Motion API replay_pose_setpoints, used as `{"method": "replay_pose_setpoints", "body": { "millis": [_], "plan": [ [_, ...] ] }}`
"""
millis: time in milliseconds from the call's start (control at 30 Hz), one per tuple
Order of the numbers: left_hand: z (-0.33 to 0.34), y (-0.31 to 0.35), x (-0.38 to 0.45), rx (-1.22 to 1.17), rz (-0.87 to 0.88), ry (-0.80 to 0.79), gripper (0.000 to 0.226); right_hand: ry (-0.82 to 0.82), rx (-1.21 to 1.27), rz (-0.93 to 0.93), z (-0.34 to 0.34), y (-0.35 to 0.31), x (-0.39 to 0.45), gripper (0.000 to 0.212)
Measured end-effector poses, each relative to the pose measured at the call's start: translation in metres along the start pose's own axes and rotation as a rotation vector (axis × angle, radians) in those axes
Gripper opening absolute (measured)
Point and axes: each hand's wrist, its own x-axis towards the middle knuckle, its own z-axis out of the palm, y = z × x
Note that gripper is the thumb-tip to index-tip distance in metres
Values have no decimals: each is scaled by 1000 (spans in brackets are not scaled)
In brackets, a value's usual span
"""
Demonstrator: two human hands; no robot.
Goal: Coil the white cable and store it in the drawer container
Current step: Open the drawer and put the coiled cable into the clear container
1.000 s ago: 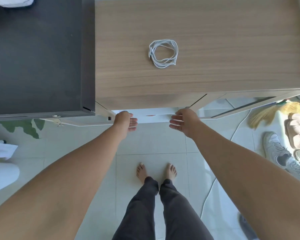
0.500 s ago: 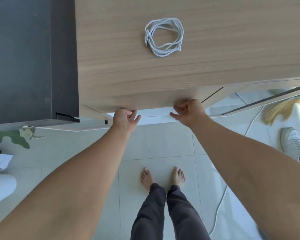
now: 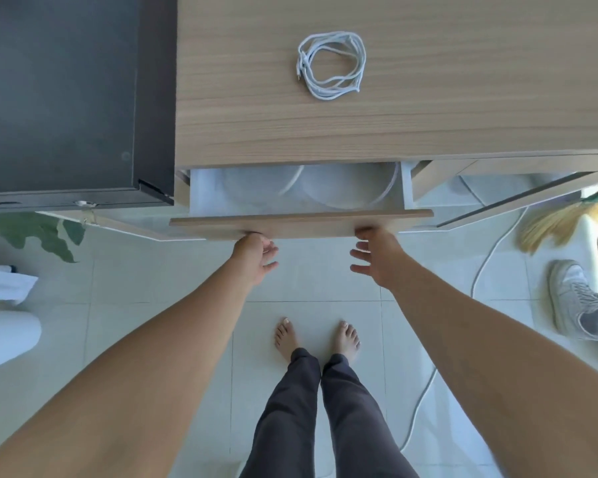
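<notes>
The white cable [image 3: 332, 65] lies coiled in a loose loop on the wooden cabinet top [image 3: 428, 115], with neither hand on it. Below the top, a drawer is pulled partly out; its wooden front [image 3: 301, 224] faces me. Inside the white drawer I see round white containers [image 3: 346, 188], partly hidden under the cabinet top. My left hand [image 3: 252, 258] is curled at the lower edge of the drawer front, left of middle. My right hand [image 3: 380, 257] is just below the front's right part, fingers spread, only its top touching the edge.
A black appliance [image 3: 59, 98] stands against the cabinet's left side. A cabinet door [image 3: 518, 198] hangs open at the right. On the tiled floor are a white shoe [image 3: 577, 298], a yellow broom [image 3: 560, 222] and a white cord [image 3: 491, 257]. My bare feet stand below the drawer.
The drawer has slid out toward me, showing its white inside. Both hands came back with its front, and my right hand's fingers have spread apart.
</notes>
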Motion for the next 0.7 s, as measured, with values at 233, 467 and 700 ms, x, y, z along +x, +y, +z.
{"method": "replay_pose_setpoints", "body": {
  "millis": [233,467,700],
  "plan": [
    [2,15,-110,844,-10,-169,18,20,-1052,-388,-13,11,-93,20],
    [-12,31,-147,1195,781,140,30,193,-1384,-909,-24,-17,-127,36],
    [-26,2,-148,1458,774,105,30,98,-1664,-737,-62,-1,-126,50]
  ]
}}
